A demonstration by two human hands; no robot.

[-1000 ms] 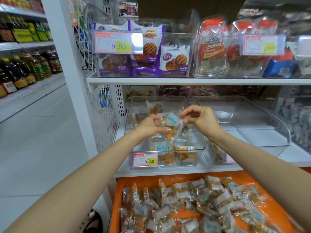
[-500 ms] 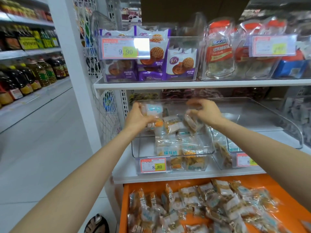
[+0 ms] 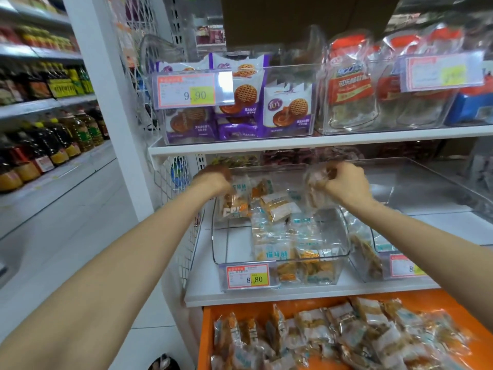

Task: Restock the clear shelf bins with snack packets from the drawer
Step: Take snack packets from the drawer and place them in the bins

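Observation:
Both my hands reach over the back of a clear shelf bin on the lower shelf. My left hand grips a clear snack packet at the bin's left side. At the bin's right side my right hand holds another clear packet, which looks blurred. Several white and orange snack packets lie piled inside the bin. Below the shelf an orange drawer stands open, full of the same packets.
A second clear bin to the right is nearly bare. The upper shelf carries bins of purple biscuit packs and red-labelled bags. A white post and wire mesh stand on the left, with oil bottles across the aisle.
Both hands have moved from above the bin's middle toward its back and spread apart, each carrying a packet. The camera has come closer to the shelf.

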